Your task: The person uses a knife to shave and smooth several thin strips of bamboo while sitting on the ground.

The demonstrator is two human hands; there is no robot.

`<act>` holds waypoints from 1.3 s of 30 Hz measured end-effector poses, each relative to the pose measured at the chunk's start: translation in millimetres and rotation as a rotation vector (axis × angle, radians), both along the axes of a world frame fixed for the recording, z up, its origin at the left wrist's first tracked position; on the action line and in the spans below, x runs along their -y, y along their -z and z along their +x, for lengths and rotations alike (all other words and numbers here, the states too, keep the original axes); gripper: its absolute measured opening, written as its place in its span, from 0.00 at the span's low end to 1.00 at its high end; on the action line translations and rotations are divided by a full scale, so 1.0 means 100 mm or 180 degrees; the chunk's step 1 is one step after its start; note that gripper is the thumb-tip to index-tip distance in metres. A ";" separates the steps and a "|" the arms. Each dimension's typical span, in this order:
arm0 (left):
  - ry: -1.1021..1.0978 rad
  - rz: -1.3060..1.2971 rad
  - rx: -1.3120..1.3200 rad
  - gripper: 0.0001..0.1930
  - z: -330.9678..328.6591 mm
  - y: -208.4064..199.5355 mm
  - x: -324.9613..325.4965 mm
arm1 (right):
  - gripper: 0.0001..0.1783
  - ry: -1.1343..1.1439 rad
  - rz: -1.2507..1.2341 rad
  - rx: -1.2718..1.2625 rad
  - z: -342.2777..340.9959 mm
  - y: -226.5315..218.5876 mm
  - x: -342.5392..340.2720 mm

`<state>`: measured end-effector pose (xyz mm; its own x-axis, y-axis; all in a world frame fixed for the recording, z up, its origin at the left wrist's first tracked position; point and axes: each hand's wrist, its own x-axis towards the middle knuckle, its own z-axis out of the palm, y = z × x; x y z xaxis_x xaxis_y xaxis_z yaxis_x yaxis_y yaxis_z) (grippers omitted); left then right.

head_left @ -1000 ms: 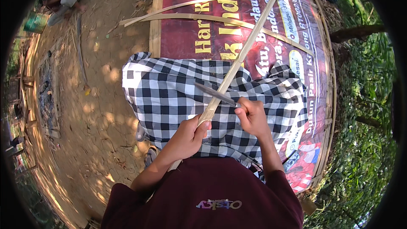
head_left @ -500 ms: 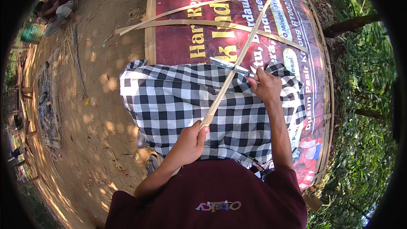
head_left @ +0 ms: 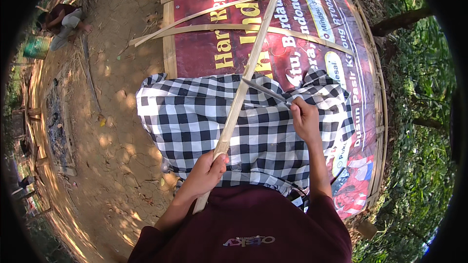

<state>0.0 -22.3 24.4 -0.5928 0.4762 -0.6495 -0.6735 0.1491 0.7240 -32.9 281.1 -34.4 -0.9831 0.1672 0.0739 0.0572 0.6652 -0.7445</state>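
Pale wooden bench (head_left: 169, 34), dark-red printed banner (head_left: 194, 53) on top. Black-and-white checked cotton-looking cloth (head_left: 192, 119). Long, pale, flat wooden strip (head_left: 237, 102) slants over both: likely light, springy, splintery; best held near lower end, where left hand (head_left: 206, 173) clenches it. Right hand (head_left: 306, 118), fingers wrapped, grasps grey-bladed knife (head_left: 267, 91).

Person's dark maroon T-shirt (head_left: 248, 219), lower centre of frame; sleeves (head_left: 327, 214) short, forearms (head_left: 319, 170) bare. I can see a small print (head_left: 249, 241) across the chest, purple running to grey. Black, white and grey checked cloth (head_left: 265, 136) over lap, mid-frame.
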 end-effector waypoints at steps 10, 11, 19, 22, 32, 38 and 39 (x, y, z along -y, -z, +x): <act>0.0359 -0.0334 -0.1355 0.13 0.02 0.11 -0.07 | 0.12 -0.0899 0.0571 -0.0471 -0.16 -0.22 0.45; 0.0364 -0.0364 -0.1338 0.12 0.01 0.09 -0.09 | 0.12 -0.0843 0.0557 -0.0427 -0.19 -0.24 0.42; 0.0433 -0.0564 -0.1522 0.12 -0.02 0.05 -0.15 | 0.15 -0.1631 0.1012 -0.0521 -0.03 -0.30 0.58; 0.0431 -0.0659 -0.1700 0.12 0.02 0.07 -0.13 | 0.17 -0.0125 0.1304 -0.0483 -0.45 -0.15 0.13; 0.0434 -0.0871 -0.1433 0.13 -0.02 0.06 -0.04 | 0.13 0.0009 0.0502 -0.0620 -0.38 -0.18 -0.07; 0.0496 -0.0895 -0.1599 0.12 -0.07 0.07 -0.05 | 0.14 -0.1149 0.0699 -0.0644 -0.16 -0.21 0.43; 0.0521 -0.0882 -0.1658 0.12 -0.08 0.06 -0.05 | 0.15 -0.1177 0.0707 -0.0668 -0.16 -0.17 0.45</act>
<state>-8.0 -16.9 18.3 -0.7991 0.4429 -0.4066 -0.1937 0.4506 0.8715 -49.0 236.4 -17.1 -0.9338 -0.2331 0.2715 -0.3495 0.7568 -0.5523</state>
